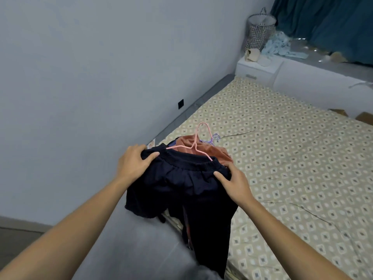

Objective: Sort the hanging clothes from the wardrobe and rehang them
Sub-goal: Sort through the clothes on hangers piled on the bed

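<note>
- Now the left hand (134, 161) and right hand (235, 183) each pinch the elastic waistband of the dark shorts (181, 188), at 9 and 3 o'clock.
- Soft, light cloth; hold the waistband.
- At 12 o'clock, the pink hanger (198, 145) seemingly sits inside, over a rust garment (212, 151) on the bed (292, 158).

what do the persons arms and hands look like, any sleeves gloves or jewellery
Both forearms are bare as far as the frame shows them, with no sleeve edge in view. The left hand and the right hand wear no gloves. No ring, watch or bracelet shows on the visible fingers or wrists. The fingernails look short and unpainted, though the picture is too soft to be sure.
</note>
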`<state>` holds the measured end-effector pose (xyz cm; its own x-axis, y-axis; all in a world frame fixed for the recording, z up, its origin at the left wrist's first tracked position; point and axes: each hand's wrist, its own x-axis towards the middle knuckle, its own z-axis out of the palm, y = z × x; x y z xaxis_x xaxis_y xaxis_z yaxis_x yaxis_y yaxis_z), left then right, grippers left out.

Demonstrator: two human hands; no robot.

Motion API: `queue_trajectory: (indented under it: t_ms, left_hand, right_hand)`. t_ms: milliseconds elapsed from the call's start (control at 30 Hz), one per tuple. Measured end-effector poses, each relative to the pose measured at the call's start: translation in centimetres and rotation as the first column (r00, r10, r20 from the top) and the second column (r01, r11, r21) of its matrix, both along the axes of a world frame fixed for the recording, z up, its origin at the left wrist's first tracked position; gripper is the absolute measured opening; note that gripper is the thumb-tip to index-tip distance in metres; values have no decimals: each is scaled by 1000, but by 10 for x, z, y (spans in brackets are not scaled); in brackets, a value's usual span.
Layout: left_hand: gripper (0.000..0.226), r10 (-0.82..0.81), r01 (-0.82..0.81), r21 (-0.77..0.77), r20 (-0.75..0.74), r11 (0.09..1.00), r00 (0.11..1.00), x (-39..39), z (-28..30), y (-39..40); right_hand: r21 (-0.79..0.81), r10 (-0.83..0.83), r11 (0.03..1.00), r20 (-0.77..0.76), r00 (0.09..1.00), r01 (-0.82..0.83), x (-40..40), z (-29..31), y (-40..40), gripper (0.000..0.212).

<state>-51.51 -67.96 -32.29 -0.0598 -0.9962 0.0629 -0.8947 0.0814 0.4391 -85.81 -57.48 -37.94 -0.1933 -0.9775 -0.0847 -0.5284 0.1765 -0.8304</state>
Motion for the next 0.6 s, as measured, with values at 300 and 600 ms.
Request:
queue_trajectory:
  t_ms: [300,600]
  left_hand:
    - [53,-189,182,121,43,976,981,-51,-62,-161]
    - [30,-411,387,239,58,891,910,-114,-201,-329]
  right_hand:
    - [149,-85,984,-66,994,94,-35,-52,-106,23]
    - [350,-217,903,-133,967,251,-60,-166,-215,36]
